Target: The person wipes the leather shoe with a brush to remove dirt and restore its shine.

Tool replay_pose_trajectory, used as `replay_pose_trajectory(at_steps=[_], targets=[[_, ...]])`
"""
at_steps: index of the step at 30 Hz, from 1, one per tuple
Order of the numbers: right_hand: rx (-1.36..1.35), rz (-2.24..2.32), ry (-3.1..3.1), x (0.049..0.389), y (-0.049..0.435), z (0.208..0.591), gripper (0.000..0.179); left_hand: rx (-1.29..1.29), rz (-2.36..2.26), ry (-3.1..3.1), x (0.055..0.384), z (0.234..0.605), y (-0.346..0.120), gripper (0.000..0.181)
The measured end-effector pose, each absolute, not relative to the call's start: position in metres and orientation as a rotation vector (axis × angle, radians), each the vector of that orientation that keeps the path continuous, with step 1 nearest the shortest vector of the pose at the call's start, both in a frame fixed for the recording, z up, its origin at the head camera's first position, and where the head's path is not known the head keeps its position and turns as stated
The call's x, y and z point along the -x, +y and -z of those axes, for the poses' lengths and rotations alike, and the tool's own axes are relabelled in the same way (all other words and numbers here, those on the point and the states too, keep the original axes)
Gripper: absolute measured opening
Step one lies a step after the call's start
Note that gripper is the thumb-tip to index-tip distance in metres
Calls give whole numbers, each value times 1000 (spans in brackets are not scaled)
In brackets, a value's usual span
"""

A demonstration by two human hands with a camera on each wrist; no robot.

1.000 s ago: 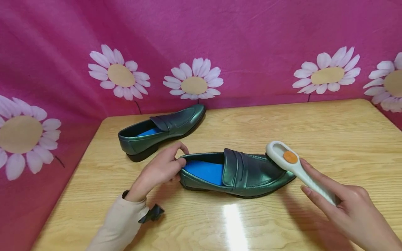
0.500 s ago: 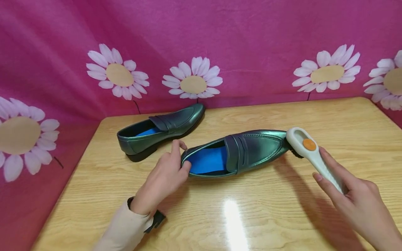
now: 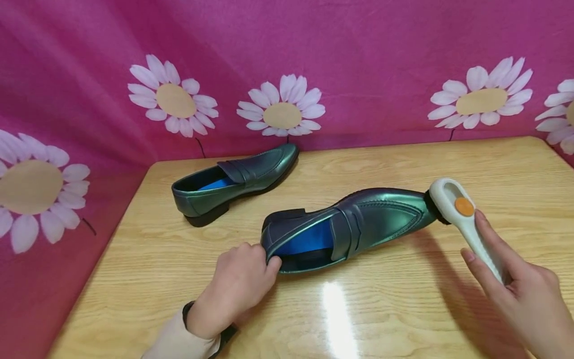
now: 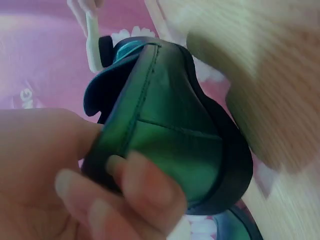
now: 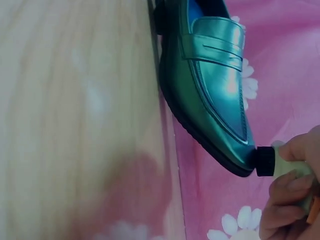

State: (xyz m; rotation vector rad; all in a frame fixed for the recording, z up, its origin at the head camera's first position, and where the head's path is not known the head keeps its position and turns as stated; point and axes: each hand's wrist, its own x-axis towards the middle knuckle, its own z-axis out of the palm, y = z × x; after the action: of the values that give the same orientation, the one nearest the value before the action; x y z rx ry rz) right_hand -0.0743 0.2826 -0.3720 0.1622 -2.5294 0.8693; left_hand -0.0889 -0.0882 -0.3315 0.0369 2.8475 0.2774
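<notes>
My left hand [image 3: 237, 279] pinches the heel rim of a shiny dark green loafer [image 3: 385, 214] with a blue insole. In the left wrist view, the thumb is at the opening and fingertips lie against the heel's back [image 4: 170, 150]. The loafer is tilted, its opening turned toward me and its toe pointing right. At the toe tip, black bristles of a white shoe brush [image 3: 448, 197] with an orange button touch the leather, as the right wrist view also shows. My right hand [image 3: 524, 294] grips the brush handle.
A matching loafer [image 3: 260, 172] stands upright at the back left of the wooden table [image 3: 148, 279]. Behind the table hangs a pink cloth [image 3: 367, 65] printed with white daisies. A bright light reflection lies on the tabletop in front.
The held loafer has gone from flat on the table to tilted, opening toward me. The brush has shifted right from the toe's upper to its tip. My left hand has lowered slightly.
</notes>
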Motion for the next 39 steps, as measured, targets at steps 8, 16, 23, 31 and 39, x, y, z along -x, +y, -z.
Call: replay_pose_trajectory(at_steps=[8, 16, 23, 31, 39], targets=[[-436, -743, -2409, 67, 264, 378, 57, -66, -108, 2727, 81, 332, -81, 42], [-345, -619, -2411, 67, 265, 377, 52, -40, -120, 2669, 82, 332, -81, 42], [-247, -636, -2387, 67, 271, 381, 50, -175, -154, 2786, 79, 329, -86, 44], [-332, -732, -2430, 64, 268, 382, 55, -137, -130, 2737, 79, 326, -85, 44], [-406, -640, -2408, 65, 273, 382, 52, -116, -129, 2697, 81, 326, -83, 44]])
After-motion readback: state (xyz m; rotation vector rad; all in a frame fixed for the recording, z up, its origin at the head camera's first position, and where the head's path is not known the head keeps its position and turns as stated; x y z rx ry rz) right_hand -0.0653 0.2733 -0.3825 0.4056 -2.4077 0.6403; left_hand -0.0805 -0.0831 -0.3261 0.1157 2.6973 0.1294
